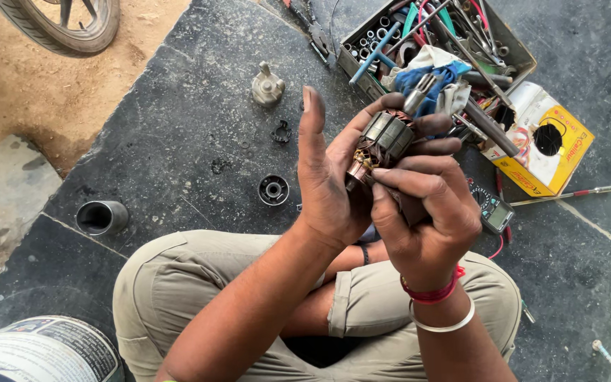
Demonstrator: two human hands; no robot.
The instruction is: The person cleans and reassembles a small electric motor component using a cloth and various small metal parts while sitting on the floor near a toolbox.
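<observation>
Currently I log, nearest first:
Right hand (426, 212): fingers curled shut on the armature's lower end.
Left hand (334, 177): palm open, fingers cradling armature.
Motor armature (383, 140): between both hands.
Multimeter (493, 207): beside armature, on floor.
Toolbox (510, 42): beyond armature.
</observation>
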